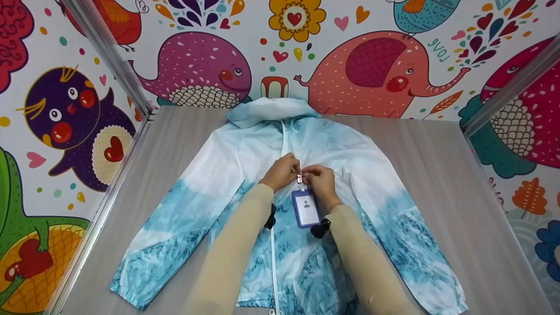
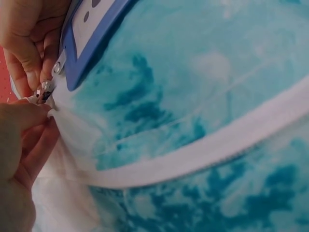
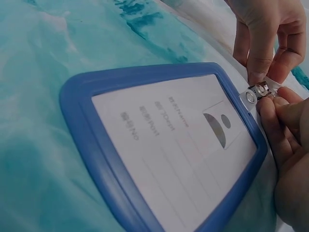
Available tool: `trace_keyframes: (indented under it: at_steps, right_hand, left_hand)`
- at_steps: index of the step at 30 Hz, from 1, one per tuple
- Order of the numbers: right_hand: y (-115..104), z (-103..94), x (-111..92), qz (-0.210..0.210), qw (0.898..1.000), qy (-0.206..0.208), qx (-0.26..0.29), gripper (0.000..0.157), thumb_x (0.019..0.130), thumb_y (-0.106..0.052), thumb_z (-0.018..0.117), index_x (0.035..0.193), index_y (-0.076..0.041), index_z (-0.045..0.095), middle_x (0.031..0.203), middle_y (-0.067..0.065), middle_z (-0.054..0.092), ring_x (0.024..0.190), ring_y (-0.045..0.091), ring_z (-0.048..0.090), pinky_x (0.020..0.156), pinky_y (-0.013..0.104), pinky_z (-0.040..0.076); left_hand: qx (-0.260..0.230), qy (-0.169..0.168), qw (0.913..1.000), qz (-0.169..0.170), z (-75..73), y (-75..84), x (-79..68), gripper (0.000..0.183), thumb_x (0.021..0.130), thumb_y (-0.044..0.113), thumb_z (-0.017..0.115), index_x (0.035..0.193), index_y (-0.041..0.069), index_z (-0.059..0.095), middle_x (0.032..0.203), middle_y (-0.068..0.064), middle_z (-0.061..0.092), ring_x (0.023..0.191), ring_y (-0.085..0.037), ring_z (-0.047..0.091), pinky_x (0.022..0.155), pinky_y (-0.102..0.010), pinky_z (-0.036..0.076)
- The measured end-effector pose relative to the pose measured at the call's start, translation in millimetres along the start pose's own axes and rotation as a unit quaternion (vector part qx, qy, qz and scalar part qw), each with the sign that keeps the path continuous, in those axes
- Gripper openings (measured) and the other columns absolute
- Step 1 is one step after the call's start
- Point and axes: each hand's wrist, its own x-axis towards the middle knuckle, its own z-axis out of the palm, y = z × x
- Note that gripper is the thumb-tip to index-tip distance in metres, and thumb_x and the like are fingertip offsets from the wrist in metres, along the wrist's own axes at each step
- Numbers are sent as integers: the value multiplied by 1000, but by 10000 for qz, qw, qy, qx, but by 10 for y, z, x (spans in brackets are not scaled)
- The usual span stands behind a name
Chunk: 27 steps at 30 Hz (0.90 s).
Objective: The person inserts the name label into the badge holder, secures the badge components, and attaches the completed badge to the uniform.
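A white and teal hooded jacket point(image 1: 258, 153) lies spread out with its front up. On its chest rests a blue-framed ID badge holder point(image 1: 294, 210) with a metal clip point(image 1: 299, 178) at its top. My left hand point(image 1: 281, 171) pinches a fold of the jacket's white fabric beside the clip; the left wrist view shows the fold between thumb and fingers point(image 2: 41, 150). With thumb and fingertips, my right hand point(image 1: 321, 181) holds the clip point(image 3: 261, 89). Fingers partly hide where clip and fabric meet. In the right wrist view the badge holder point(image 3: 77, 111) lies face up, showing a printed card.
Under the jacket is a wood-grain table point(image 1: 175, 131). Walls with cartoon animals point(image 1: 205, 65) stand behind and at both sides, with metal posts point(image 1: 113, 57) at the corners. A white zip point(image 1: 273, 262) runs down the jacket's front.
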Motion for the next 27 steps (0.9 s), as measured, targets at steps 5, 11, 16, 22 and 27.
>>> trace_keyframes:
  at_steps: [5, 11, 16, 22, 27]
  right_hand:
    - [-4, 1, -6, -94, 10000, -19, 1, 14, 84, 15, 60, 90, 12, 72, 72, 6, 69, 59, 8, 60, 55, 17, 49]
    - [-51, -7, -29, 1, 9999, -101, 62, 15, 84, 15, 59, 92, 14, 72, 76, 17, 71, 61, 10, 60, 56, 19, 50]
    - [-11, -7, -16, -69, 9999, -80, -28, 15, 84, 14, 60, 93, 13, 72, 81, 22, 71, 62, 11, 60, 56, 18, 49]
    - [-5, 10, -19, -134, 9998, -1, 140, 14, 83, 16, 61, 90, 14, 72, 70, 7, 69, 58, 10, 59, 54, 18, 49]
    - [-6, 9, -22, -99, 9998, 6, 169, 14, 82, 15, 61, 90, 13, 72, 71, 9, 69, 59, 10, 59, 55, 18, 48]
  left_hand:
    - [81, -12, 10000, -5, -1, 4, 0, 6, 87, -4, 67, 85, 1, 68, 97, -17, 59, 97, -31, 65, 88, -40, 55]
    - [78, -19, 10000, -36, -7, 24, -5, 6, 87, -6, 66, 87, 0, 68, 98, -18, 59, 97, -32, 65, 89, -40, 55]
    - [109, -47, 9999, -80, -9, 23, 0, 5, 85, -7, 67, 89, -3, 68, 99, -18, 59, 98, -32, 65, 89, -40, 55]
    - [209, -9, 9997, -161, 8, 19, 13, 7, 85, -6, 67, 88, -1, 69, 99, -16, 58, 97, -31, 65, 88, -39, 55]
    - [296, -26, 9994, -199, 17, 17, 18, 8, 85, -5, 66, 89, 1, 70, 99, -14, 58, 96, -30, 65, 87, -38, 55]
